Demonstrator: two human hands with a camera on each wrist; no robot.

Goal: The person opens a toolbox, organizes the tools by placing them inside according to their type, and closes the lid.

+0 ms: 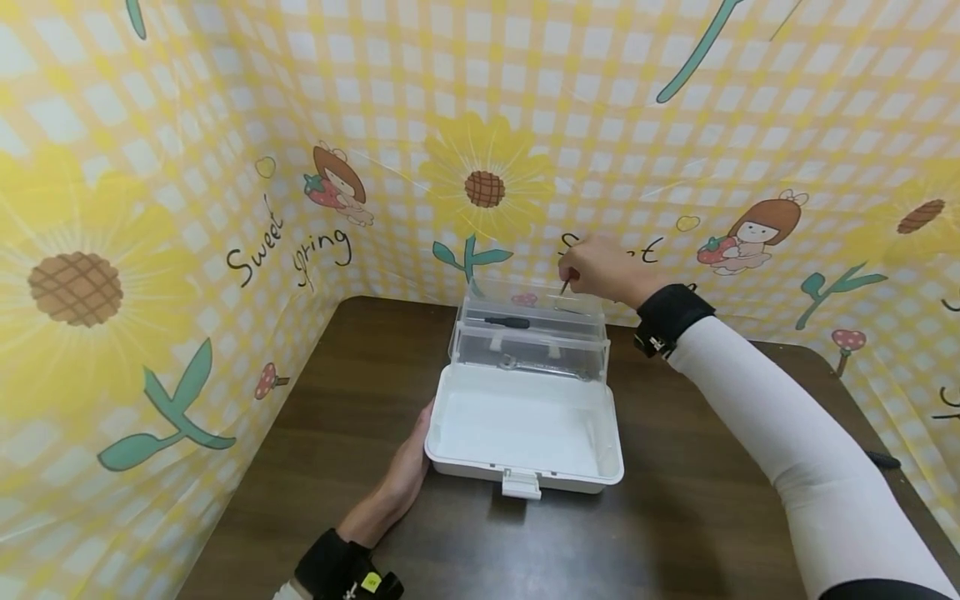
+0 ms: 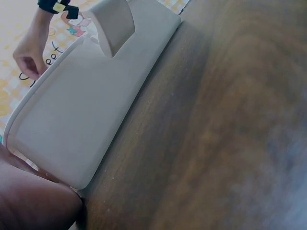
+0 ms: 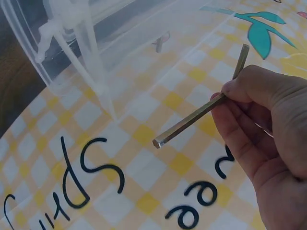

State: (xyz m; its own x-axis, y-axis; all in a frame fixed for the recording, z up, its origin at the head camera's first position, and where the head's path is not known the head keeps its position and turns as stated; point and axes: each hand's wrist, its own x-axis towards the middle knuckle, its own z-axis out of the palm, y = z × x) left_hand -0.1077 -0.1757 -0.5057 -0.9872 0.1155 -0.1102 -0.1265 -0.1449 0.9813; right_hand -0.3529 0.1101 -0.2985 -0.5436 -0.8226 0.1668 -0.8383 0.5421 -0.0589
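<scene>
A white toolbox [image 1: 525,482] stands unfolded on the table, its clear trays [image 1: 592,333] raised behind the base. My right hand [image 1: 603,271] is above the back tray. Between thumb and fingers it pinches a bent hex key [image 3: 192,117], one end pointing down toward the tray in the head view. My left hand [image 1: 408,458] lies along the toolbox's left side, fingers partly hidden behind the wall; in the left wrist view, part of this hand [image 2: 36,196] shows at the box corner. A screwdriver [image 1: 507,322] with a dark handle lies in one tray, and a wrench [image 1: 543,368] in the lower one.
The dark wooden table [image 1: 337,375] carries the box. Patterned yellow checked cloth [image 1: 405,100] hangs close behind and at the left. A white latch [image 1: 521,485] juts from the box front. Near the right edge lies a small black object [image 1: 883,460], partly behind the right sleeve.
</scene>
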